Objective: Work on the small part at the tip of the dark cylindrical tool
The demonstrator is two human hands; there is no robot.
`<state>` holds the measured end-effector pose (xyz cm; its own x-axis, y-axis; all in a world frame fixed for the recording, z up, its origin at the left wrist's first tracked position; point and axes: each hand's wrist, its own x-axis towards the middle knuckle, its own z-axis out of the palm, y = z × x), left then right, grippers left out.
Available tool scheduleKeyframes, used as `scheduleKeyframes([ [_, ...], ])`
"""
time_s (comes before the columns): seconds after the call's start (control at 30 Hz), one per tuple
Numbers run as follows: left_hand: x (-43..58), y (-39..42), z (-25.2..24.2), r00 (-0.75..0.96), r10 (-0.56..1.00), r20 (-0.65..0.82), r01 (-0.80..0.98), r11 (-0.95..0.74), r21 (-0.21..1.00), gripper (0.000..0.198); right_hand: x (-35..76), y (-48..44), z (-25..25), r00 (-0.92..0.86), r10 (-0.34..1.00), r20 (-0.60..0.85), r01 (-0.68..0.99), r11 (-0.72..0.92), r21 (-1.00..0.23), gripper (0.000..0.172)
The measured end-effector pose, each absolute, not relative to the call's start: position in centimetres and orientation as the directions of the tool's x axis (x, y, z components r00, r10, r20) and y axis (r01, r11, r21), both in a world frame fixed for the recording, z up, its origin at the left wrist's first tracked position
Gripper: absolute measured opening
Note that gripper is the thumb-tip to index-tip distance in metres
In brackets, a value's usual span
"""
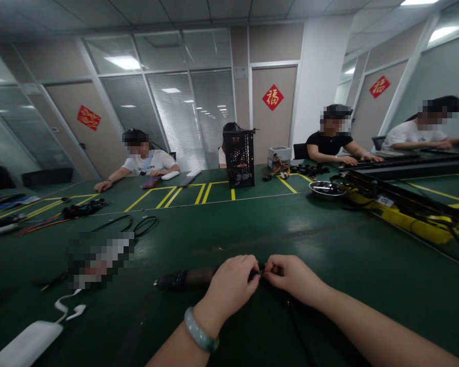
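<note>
A dark electric screwdriver (199, 278) lies on the green table mat, its bit end pointing left. My left hand (235, 280) is closed around the tool's rear end, and a pale green bangle (200, 330) circles that wrist. Close beside it, my right hand (290, 278) pinches the end of a black cord (296, 326) between thumb and fingers, right at the tool's rear. The cord trails toward me under the right forearm. Fingers hide the small connector between the hands, so I cannot tell whether it is plugged in.
A white power bank (28, 344) with a white cable lies at lower left, near a pixelated device (101, 260). Ahead stand a black computer case (241, 158), a metal bowl (327, 188) and a yellow-and-black part (398, 214). Several people sit across the table; a person's fingertips show at far left.
</note>
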<state>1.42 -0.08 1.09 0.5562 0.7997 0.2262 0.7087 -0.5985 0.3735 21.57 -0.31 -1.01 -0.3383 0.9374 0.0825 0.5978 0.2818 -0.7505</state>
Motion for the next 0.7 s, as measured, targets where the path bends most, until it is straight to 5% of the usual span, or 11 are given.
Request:
scheduleKeyframes([
  [0.7,1.57,-0.35,1.30,0.548,0.804,0.230,0.729,-0.594,0.341,0.013,21.52,-0.53,-0.64,-0.342,0.937,0.075,0.611,0.282,-0.739,0.008],
])
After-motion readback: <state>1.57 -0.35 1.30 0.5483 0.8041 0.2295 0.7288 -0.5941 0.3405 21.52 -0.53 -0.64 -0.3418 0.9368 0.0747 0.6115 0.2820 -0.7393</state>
